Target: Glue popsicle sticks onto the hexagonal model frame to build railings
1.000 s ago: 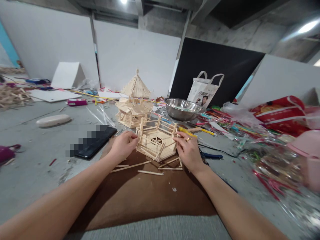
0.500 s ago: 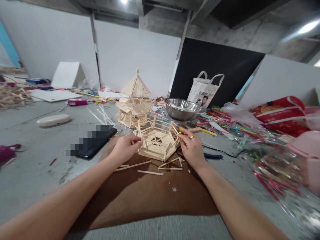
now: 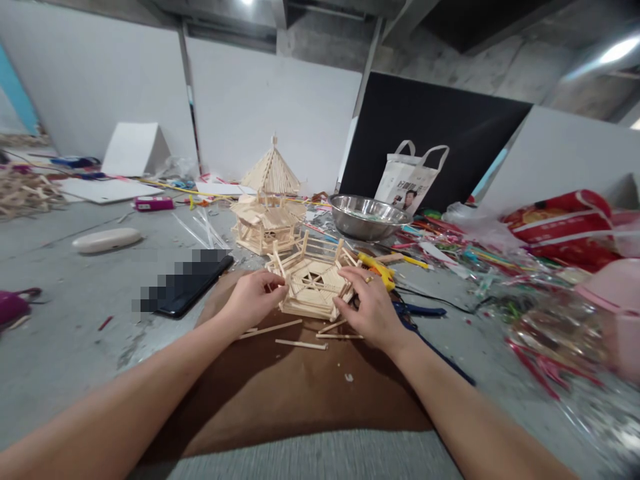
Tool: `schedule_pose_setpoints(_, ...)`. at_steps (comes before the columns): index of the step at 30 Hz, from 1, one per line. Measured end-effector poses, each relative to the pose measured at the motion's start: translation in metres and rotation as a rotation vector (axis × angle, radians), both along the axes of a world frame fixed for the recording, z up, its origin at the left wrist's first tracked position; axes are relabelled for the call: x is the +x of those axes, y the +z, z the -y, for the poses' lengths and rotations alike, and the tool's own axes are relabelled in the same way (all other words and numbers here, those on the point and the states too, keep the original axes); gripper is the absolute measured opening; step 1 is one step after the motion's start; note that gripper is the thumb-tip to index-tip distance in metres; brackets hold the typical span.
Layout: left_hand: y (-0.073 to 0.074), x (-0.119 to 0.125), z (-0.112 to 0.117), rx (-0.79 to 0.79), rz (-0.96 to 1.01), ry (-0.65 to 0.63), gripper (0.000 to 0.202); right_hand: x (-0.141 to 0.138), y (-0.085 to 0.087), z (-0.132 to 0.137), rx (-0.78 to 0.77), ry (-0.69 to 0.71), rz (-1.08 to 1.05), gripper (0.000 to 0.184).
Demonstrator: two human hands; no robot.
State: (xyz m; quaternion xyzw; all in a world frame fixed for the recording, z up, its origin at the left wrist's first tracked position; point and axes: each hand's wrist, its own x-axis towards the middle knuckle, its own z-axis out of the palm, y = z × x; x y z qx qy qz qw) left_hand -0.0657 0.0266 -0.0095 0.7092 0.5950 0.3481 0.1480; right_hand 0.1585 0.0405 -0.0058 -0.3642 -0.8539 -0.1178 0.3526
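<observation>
A small hexagonal frame of pale wooden sticks [image 3: 313, 277] stands on a brown mat [image 3: 290, 387]. My left hand [image 3: 253, 300] pinches the frame's left edge with closed fingers. My right hand [image 3: 367, 303], with a ring on it, grips the frame's near right corner. Loose wooden sticks [image 3: 300, 345] lie on the mat just in front of the frame. Behind it stands a finished stick pagoda [image 3: 267, 200] with a pointed roof.
A black phone [image 3: 187, 280] lies left of the mat, with a white oval case [image 3: 106, 240] further left. A steel bowl [image 3: 367, 217], a paper bag [image 3: 410, 177] and red packets [image 3: 565, 223] crowd the right. Yellow and blue tools [image 3: 395, 283] lie beside my right hand.
The frame has been turned and set down flatter on the mat. My right hand slid from the far right side to the near right corner; my left hand kept its hold.
</observation>
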Motion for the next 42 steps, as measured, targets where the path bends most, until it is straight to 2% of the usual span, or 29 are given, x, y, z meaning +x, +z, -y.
schedule_pose_setpoints(7, 0.001, 0.002, 0.002, 0.039, -0.022, -0.016, 0.022, -0.002, 0.000, 0.003, -0.011, -0.117, 0.063, 0.045)
schedule_pose_setpoints(15, -0.001, 0.005, 0.002, 0.088, -0.041, 0.002, 0.024, -0.009, -0.003, 0.002, 0.060, -0.174, 0.119, 0.029)
schedule_pose_setpoints(27, -0.002, 0.008, 0.003, 0.097, -0.058, 0.039, 0.023, -0.014, -0.001, 0.005, 0.063, -0.178, 0.067, 0.014)
schedule_pose_setpoints(33, -0.001, 0.009, 0.006, 0.091, -0.051, 0.133, 0.024, -0.013, -0.001, 0.004, 0.047, -0.168, 0.069, 0.014)
schedule_pose_setpoints(38, -0.002, 0.011, 0.006, 0.092, -0.064, 0.105, 0.039, -0.013, -0.001, 0.004, 0.039, -0.157, 0.089, 0.012)
schedule_pose_setpoints(42, -0.005, 0.012, 0.002, 0.104, -0.113, 0.105, 0.036, -0.014, -0.001, 0.004, 0.039, -0.170, 0.111, 0.013)
